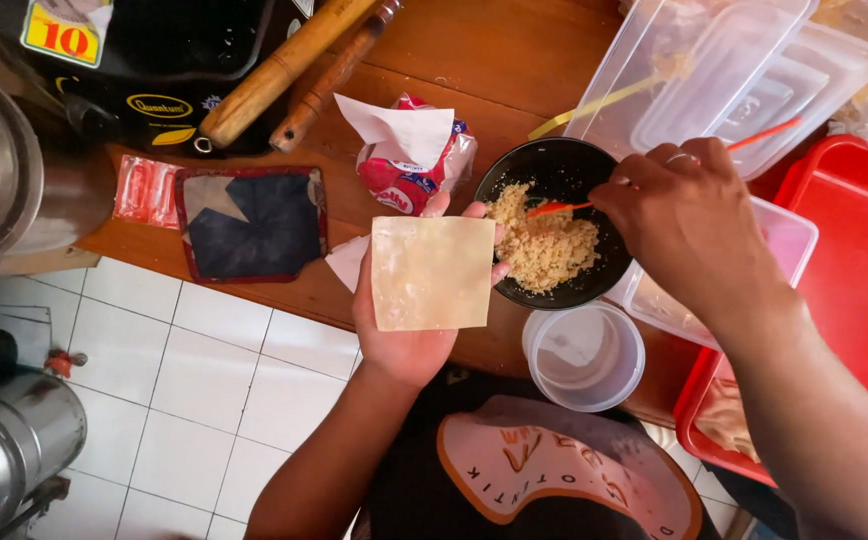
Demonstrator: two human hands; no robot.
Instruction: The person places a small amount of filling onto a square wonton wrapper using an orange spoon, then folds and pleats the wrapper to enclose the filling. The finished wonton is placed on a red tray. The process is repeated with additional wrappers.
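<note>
Wooden desk point(514, 70) over white floor tiles, pretty cluttered. Left hand point(406, 330) lies flat and open with a pale square dumpling wrapper point(432, 272) resting on the palm, thin and floury. Right hand point(689, 225) has its grip pinched shut on a red spoon point(594, 204), tip in the crumbly filling point(544, 245) inside the black bowl point(569, 165) just beside it.
</note>
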